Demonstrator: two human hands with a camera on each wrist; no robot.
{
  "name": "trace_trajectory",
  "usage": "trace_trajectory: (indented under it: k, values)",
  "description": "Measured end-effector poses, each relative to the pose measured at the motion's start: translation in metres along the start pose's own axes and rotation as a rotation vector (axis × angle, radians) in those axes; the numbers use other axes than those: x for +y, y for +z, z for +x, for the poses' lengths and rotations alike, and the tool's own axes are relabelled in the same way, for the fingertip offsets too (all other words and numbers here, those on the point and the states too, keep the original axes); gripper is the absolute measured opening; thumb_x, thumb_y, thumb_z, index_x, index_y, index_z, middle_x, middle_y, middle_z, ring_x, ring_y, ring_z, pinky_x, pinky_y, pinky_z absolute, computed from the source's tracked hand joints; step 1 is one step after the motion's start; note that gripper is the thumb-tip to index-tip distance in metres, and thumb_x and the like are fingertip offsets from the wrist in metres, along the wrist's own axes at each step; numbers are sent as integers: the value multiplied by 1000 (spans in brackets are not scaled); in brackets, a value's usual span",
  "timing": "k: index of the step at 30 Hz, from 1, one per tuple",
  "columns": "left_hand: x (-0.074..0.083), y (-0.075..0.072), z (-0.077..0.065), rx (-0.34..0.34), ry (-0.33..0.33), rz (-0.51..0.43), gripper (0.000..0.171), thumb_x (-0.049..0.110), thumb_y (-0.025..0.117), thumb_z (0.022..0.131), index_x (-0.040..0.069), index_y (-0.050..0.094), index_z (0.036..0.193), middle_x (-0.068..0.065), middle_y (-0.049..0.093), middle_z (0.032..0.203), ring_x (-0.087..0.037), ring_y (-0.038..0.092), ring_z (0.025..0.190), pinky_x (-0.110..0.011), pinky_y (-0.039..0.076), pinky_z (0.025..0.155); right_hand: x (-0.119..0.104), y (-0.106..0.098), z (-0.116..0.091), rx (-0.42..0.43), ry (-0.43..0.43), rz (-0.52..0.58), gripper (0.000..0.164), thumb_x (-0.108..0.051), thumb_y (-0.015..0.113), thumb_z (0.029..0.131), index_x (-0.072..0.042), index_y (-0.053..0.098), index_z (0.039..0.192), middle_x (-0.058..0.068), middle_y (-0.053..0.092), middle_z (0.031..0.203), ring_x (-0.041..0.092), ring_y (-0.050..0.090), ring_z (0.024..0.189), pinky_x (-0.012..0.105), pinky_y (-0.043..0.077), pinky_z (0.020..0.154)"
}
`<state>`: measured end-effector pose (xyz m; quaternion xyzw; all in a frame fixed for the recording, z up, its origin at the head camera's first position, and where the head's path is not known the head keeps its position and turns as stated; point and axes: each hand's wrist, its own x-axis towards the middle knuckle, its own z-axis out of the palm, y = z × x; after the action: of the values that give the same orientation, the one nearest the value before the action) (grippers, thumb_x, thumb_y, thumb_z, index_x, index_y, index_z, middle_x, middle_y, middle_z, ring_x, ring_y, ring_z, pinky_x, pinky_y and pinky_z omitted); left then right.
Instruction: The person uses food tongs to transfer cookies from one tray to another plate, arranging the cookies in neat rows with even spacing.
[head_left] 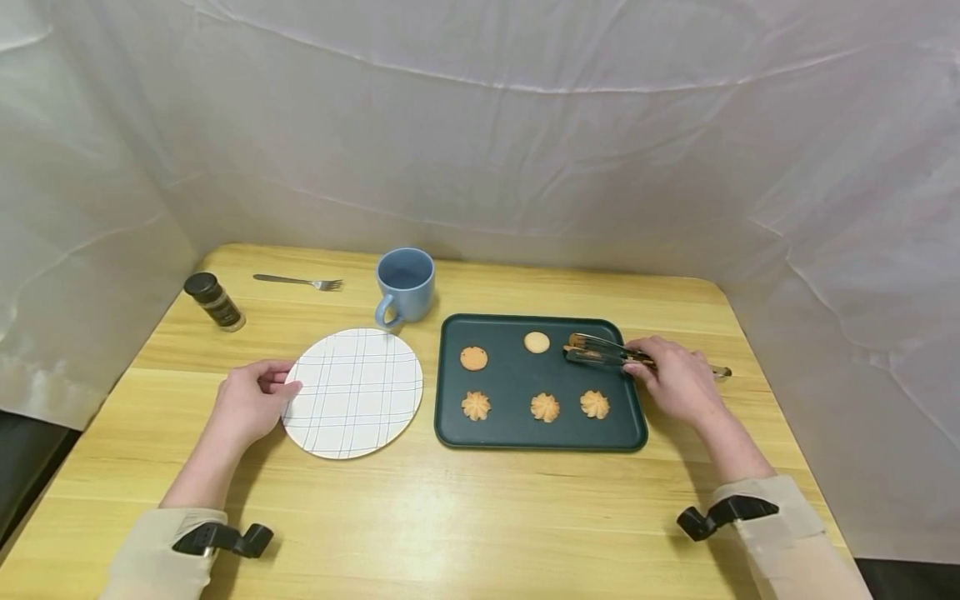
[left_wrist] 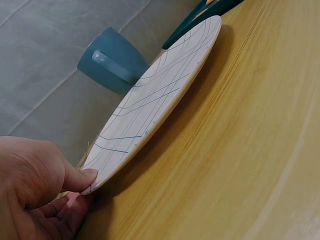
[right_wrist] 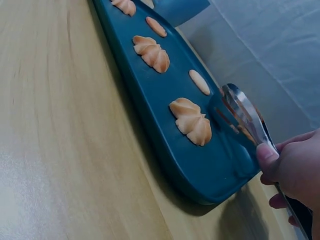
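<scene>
My left hand (head_left: 253,402) pinches the left rim of a round white plate (head_left: 352,393) with thin blue checked lines. In the left wrist view, the thumb lies on the plate's top and the fingers curl beneath its edge. My right hand (head_left: 677,382) grips metal tongs (right_wrist: 250,117), their tips low over the right back part of a dark green tray (head_left: 510,433). A bit of orange-brown cookie (head_left: 574,341) shows at the tong tips, mostly hidden by them. Two flat round cookies and three swirled cookies (head_left: 545,407) lie elsewhere on the tray.
A blue mug (head_left: 406,287) stands behind the plate, its handle close to the rim. Farther left a fork (head_left: 300,282) lies near the back edge, beside a black-capped spice jar (head_left: 215,302). Pale fabric (head_left: 480,125) hangs around the wooden table (head_left: 420,525).
</scene>
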<state>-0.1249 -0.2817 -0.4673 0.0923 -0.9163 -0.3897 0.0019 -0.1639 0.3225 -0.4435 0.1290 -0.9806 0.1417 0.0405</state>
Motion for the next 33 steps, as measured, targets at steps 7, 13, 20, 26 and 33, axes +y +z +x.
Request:
trace_trajectory:
  k: [7,13,20,26,33]
  values:
    - [-1,1,0,-1,-2,-4,40,12,76,98,-7,67,131,-19,71,110,-26,64,94,-21,47,69,3,3,-1,75,-4,2,26,-24,71,104,-9,72,125,14,73,115,40,69,97,60,49,76]
    - [-1,1,0,7,4,2,39,12,76,97,-7,68,131,-20,72,110,-26,65,94,-21,47,69,2,4,-1,167,-17,13,19,-22,74,102,-11,75,118,13,75,111,38,70,84,55,49,63]
    - [-1,2,0,11,0,7,40,12,76,98,-8,67,131,-20,71,110,-26,65,94,-21,47,69,0,4,-1,206,-42,23,17,-20,77,100,-11,77,115,11,76,108,35,71,81,53,50,63]
    - [0,2,-1,11,-4,7,40,12,75,98,-8,67,132,-20,71,111,-27,65,95,-21,47,69,-3,2,-1,236,-79,38,16,-19,78,99,-11,78,112,11,76,105,33,71,79,54,51,63]
    - [0,2,-1,2,-17,4,41,12,75,98,-8,66,133,-21,70,112,-29,65,97,-22,47,69,-14,-5,0,242,-99,57,16,-20,77,99,-11,78,113,11,77,106,33,72,83,55,52,67]
